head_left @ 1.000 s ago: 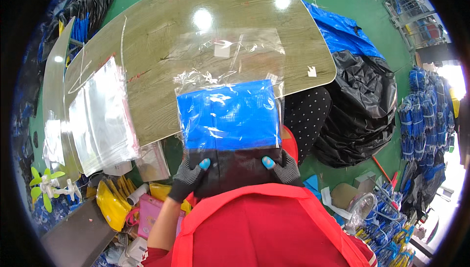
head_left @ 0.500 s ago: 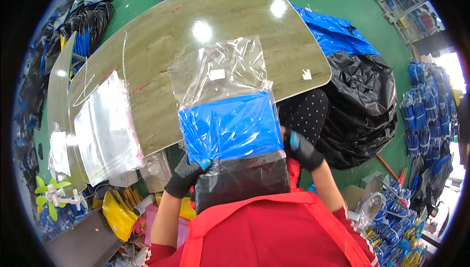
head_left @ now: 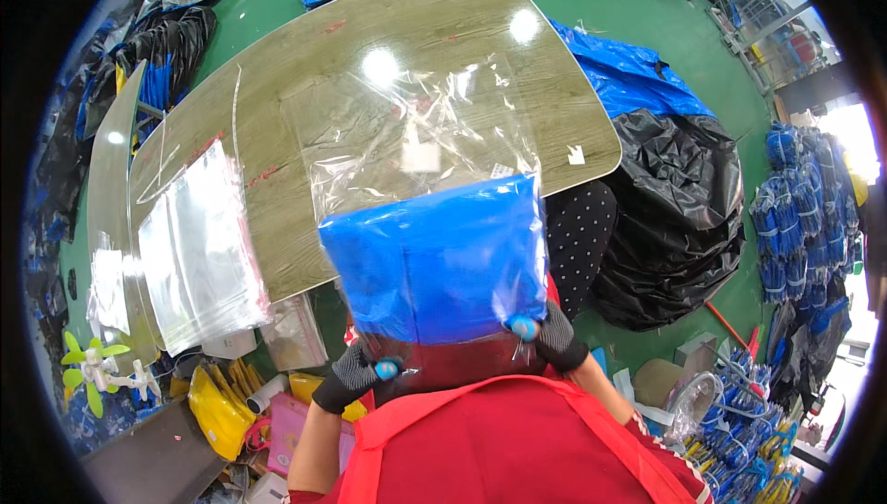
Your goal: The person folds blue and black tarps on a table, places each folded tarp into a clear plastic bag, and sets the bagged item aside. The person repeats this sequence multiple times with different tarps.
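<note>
A folded blue plastic sheet [head_left: 434, 264] lies inside a clear plastic bag [head_left: 416, 134], tilted over the table's near edge against my front. Both my hands wear dark knit gloves with light blue fingertips. My left hand [head_left: 358, 376] is closed on the bag's near left corner, thumb on top. My right hand [head_left: 547, 338] pinches the near right side, its thumb pressed on the plastic by the blue sheet. The far part of the bag spreads flat and crinkled on the table. Fingers beneath the bag are hidden.
The wood-grain table [head_left: 305, 134] carries a stack of clear bags [head_left: 203, 255] at left. A black and blue tarp heap [head_left: 674, 190] lies on the green floor to the right. Blue bundles [head_left: 799, 208] stand far right; yellow pouches [head_left: 217, 416] and a green-bladed fan [head_left: 94, 370] are lower left.
The bag and blue sheet have come nearer to me. The black lower part seen earlier no longer shows. My right hand has moved from the bag's side edge to its near corner.
</note>
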### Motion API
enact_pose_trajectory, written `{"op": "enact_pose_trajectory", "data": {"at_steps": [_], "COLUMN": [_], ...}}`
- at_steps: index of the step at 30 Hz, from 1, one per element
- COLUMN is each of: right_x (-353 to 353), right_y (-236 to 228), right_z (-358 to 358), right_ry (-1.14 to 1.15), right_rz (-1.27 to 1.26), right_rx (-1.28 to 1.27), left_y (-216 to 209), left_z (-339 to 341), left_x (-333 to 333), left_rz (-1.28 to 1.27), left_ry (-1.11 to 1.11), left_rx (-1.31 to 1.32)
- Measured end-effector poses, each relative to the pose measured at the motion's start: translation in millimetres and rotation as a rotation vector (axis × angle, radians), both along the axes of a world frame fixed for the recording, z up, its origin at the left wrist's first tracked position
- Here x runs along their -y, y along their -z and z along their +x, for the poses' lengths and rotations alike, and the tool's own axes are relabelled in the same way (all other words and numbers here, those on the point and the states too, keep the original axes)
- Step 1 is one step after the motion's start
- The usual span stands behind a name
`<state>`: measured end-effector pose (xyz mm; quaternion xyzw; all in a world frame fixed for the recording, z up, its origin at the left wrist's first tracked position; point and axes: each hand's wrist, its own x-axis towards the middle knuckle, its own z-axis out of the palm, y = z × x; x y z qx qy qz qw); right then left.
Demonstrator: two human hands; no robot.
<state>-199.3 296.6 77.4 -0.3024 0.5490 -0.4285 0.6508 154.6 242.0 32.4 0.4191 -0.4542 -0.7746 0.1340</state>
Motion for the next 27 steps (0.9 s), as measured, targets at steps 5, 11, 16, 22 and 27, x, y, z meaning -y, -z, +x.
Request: {"op": "enact_pose_trajectory", "data": {"at_steps": [5,11,16,22,27], "right_x": [-54.3,3.1,49.0,42.5,45.9], "right_y": [42.6,-0.4,-26.1,-28.5,-27.9], "right_z": [7.7,-6.2,-9.4,6.9,4.4], "right_ry": [0.037,-0.598,0.200,-0.166,-0.172], "right_rz": [0.108,-0.023,-0.020,-0.145,-0.138], "right_rx": [0.098,0.008,0.228,-0.076,-0.004], "left_y": [-18.4,-20.4,-13.6,-17.6,-12.9], "left_z": [5.6,-36.8,-32.5,-30.8,-31.2], "left_x": [24.4,74.6,68.6,56.1,64.7], "left_rz": [0.024,-0.189,-0.359,-0.291,0.027], "left_ry": [0.390,-0.193,0.110,-0.112,-0.289], "left_rx": [0.090,-0.032,-0.248,0.141,-0.133]}}
